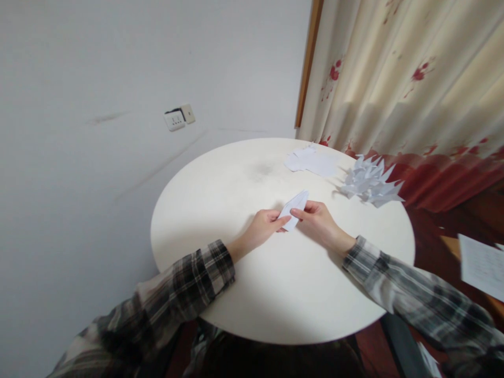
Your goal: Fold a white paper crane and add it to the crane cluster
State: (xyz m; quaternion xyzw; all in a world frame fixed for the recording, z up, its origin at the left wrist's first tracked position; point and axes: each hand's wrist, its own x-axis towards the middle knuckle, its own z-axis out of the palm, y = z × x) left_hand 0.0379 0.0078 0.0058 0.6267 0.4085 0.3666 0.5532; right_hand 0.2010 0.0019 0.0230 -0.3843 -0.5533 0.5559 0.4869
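A small folded white paper piece [294, 207] with a pointed tip is held between both my hands over the middle of a round white table [275, 294]. My left hand [264, 224] pinches its lower left edge with closed fingers. On the paper's right side, my right hand [319, 219] is closed as well, thumb and fingers pressed on the fold. Both arms wear plaid sleeves.
A pile of folded white paper figures [370, 185] lies at the table's far right edge. Flat white paper sheets [311, 160] lie at the far edge. A floral curtain [413, 89] hangs behind. A wall socket [179, 118] is on the left wall. A printed sheet [482, 265] lies at right.
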